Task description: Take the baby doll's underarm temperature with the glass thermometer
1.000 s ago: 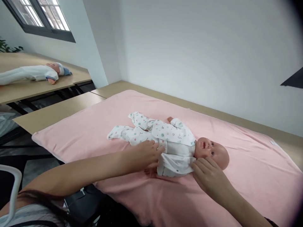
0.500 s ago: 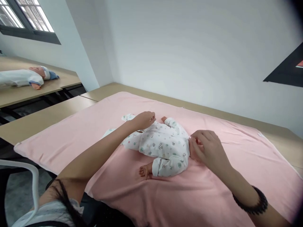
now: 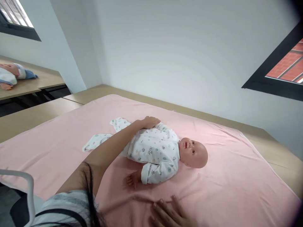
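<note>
Pink fabric, a blanket (image 3: pixel 227 189) with a few soft creases, lies under a doll (image 3: pixel 153 145) that rests on its back near the middle, its bald head (image 3: pixel 195 153) to the right and its legs towards the left. White cloth printed with small green and grey figures makes up its top (image 3: pixel 156 148), which covers the chest, and its footed leggings (image 3: pixel 97 141). Reaching across the doll's lower body, the person's left hand (image 3: pixel 150 122) lies over the far edge of the top, close to the far sleeve; the doll is beneath the palm and forearm, with most of the trunk on the near side of the fingers. Those fingers look close together and bent downward, but whether they pinch any cloth I cannot tell. Low in the view, the right hand (image 3: pixel 169 216) is at the blanket, its fingers somewhat spread and holding nothing visible; the doll lies beyond their tips, apart from them, its near sleeve (image 3: pixel 157 172) and small plastic hand (image 3: pixel 132 179) being the nearest parts. Well off to the left, a second doll (image 3: pixel 8 75) in white and blue lies on another wooden table (image 3: pixel 48 78).
</note>
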`<state>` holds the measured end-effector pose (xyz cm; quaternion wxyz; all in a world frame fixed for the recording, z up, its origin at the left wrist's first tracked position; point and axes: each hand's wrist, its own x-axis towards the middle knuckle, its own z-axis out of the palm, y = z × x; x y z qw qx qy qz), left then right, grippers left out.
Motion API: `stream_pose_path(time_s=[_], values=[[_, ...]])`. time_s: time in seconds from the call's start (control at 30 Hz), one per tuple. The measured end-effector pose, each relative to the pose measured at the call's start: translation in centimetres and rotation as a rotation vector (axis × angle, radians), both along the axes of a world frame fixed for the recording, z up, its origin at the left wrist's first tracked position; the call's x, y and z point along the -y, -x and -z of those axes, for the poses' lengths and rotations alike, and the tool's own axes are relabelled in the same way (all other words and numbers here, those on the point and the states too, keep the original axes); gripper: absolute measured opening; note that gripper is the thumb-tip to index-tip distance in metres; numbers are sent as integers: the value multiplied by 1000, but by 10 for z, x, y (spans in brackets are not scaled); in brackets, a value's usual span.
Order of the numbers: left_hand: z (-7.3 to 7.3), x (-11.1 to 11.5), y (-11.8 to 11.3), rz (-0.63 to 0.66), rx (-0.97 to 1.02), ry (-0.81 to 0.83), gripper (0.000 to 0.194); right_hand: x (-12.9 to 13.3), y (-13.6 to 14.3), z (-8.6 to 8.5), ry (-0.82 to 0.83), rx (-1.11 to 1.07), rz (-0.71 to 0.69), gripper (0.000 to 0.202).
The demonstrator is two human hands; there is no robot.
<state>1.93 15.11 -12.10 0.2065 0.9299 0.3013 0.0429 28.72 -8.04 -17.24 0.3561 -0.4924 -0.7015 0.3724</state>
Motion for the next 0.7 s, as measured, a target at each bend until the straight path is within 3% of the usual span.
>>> stream_pose_path(time_s=[0.13, 0.23, 0.37, 0.4, 0.47, 0.53, 0.7], values=[[-4, 8, 25, 31, 17, 33, 31, 19, -14, -18, -44, -127, 45, 61], [-2, 16, 34, 24, 60, 59, 26, 28, -45, -48, -125, -255, 112, 50], [3, 21, 33, -15, 121, 91, 29, -5, -83, -87, -245, -440, 233, 51], [3, 22, 32, -24, 133, 100, 31, -21, -85, -90, -167, -538, 262, 48], [4, 22, 31, -37, 154, 108, 34, -54, -76, -85, 118, -590, 180, 52], [6, 22, 32, -46, 169, 104, 34, -80, -56, -69, 268, -574, 69, 65], [12, 21, 34, -73, 176, 81, 35, -93, -14, -28, 427, -773, -111, 85]])
